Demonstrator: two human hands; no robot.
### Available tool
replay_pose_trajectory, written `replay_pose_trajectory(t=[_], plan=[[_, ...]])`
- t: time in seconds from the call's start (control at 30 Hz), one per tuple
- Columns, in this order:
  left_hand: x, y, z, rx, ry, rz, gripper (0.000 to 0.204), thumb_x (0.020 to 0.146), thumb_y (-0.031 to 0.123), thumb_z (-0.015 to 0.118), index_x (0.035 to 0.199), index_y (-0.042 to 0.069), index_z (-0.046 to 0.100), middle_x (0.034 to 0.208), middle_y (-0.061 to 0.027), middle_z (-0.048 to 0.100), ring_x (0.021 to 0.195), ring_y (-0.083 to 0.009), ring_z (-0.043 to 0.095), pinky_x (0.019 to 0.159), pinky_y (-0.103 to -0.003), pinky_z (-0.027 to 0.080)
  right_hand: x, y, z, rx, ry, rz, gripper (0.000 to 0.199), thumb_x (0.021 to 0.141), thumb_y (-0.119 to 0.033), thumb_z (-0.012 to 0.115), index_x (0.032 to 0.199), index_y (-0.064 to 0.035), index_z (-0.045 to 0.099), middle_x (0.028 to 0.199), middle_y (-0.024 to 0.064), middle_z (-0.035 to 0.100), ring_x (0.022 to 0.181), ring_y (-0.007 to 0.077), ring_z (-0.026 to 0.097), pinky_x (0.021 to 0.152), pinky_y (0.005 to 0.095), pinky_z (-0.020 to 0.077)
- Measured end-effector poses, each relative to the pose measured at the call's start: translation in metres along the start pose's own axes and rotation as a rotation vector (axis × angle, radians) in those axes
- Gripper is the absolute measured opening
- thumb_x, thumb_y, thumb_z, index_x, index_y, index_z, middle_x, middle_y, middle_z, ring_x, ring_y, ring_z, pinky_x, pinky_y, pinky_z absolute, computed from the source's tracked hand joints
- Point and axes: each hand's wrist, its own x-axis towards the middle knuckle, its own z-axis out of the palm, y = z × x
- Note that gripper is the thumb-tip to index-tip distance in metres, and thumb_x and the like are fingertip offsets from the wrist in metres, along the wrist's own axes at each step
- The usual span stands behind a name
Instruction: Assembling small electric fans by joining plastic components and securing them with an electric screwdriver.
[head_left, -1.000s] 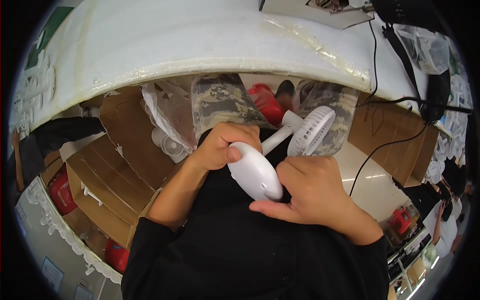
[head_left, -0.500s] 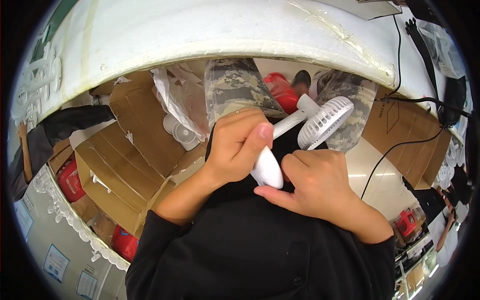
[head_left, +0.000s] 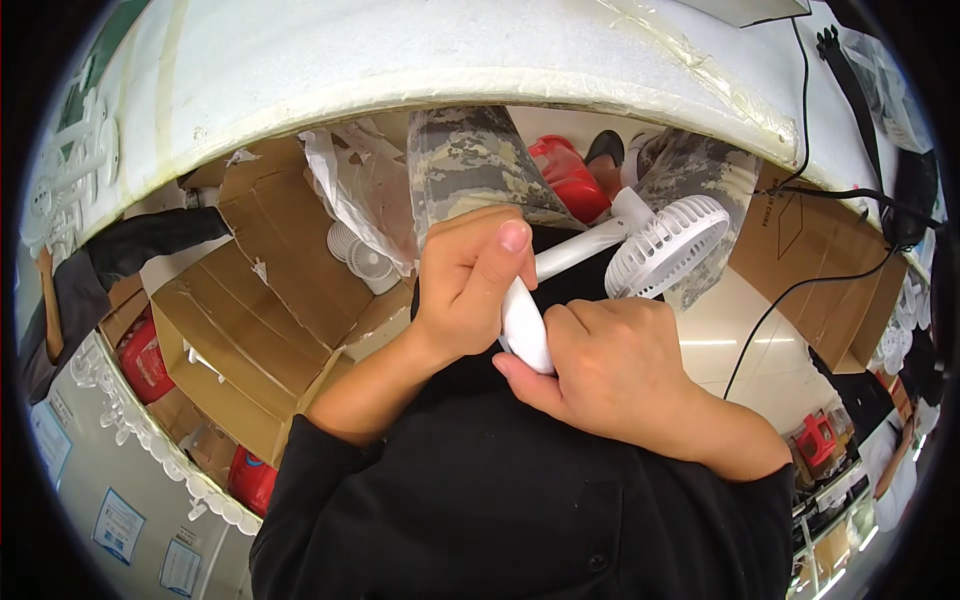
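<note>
Gripping white fan (head_left: pixel 640 250), both hands

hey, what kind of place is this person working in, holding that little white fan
Most likely a small assembly or packing workshop. An open cardboard box holds more white fan parts in a clear bag, a foam-covered workbench runs in front, and both hands grip a small white fan.

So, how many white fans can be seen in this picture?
3: one fan held by the left hand and right hand; two fan heads in the cardboard box at left. More may be hidden.
</note>
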Motion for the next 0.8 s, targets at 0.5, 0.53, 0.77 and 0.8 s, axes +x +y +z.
replay_pose_trajectory(t=[0.5, 0.53, 0.77, 0.8], plan=[[0.025, 0.001, 0.025, -0.008, 0.196, -0.164, 0.049, 0.100, 0.028, 0.039, 0.061, 0.004, 0.056, 0.064, -0.0068, 0.054, 0.061, -0.0135, 0.042, 0.061, -0.026, 0.034, -0.010, 0.026, 0.011, 0.264, 0.221, 0.124, 0.037, 0.079, -0.035, 0.069, 0.059, -0.0085, 0.053, 0.048, 0.0032, 0.050, 0.036, 0.0204, 0.044, 0.037, 0.0292, 0.0349], [0.027, 0.001, 0.027, -0.075, 0.317, -0.148, 0.050, 0.101, 0.029, 0.038, 0.061, 0.004, 0.057, 0.065, -0.0070, 0.055, 0.062, -0.0136, 0.042, 0.062, -0.026, 0.034, -0.011, 0.027, 0.008, 0.266, 0.253, 0.148, 0.037, 0.079, -0.035, 0.069, 0.059, -0.0085, 0.053, 0.048, 0.0033, 0.050, 0.036, 0.0206, 0.045, 0.038, 0.0292, 0.0351], [0.007, -0.002, 0.001, -0.125, 0.161, -0.433, 0.051, 0.101, 0.029, 0.034, 0.064, 0.004, 0.057, 0.068, -0.0086, 0.055, 0.066, -0.0145, 0.044, 0.066, -0.026, 0.035, -0.013, 0.016, 0.010, 0.087, 0.127, -0.058, 0.038, 0.079, -0.036, 0.069, 0.059, -0.0087, 0.054, 0.049, 0.0030, 0.051, 0.037, 0.0216, 0.046, 0.038, 0.0297, 0.0358], [0.005, -0.001, 0.001, -0.111, 0.145, -0.361, 0.050, 0.101, 0.028, 0.035, 0.063, 0.004, 0.057, 0.067, -0.0076, 0.055, 0.065, -0.0144, 0.043, 0.064, -0.026, 0.035, -0.011, 0.014, 0.006, 0.106, 0.093, -0.034, 0.036, 0.078, -0.036, 0.070, 0.060, -0.0082, 0.054, 0.051, 0.0034, 0.052, 0.038, 0.0219, 0.046, 0.039, 0.0298, 0.0361]])
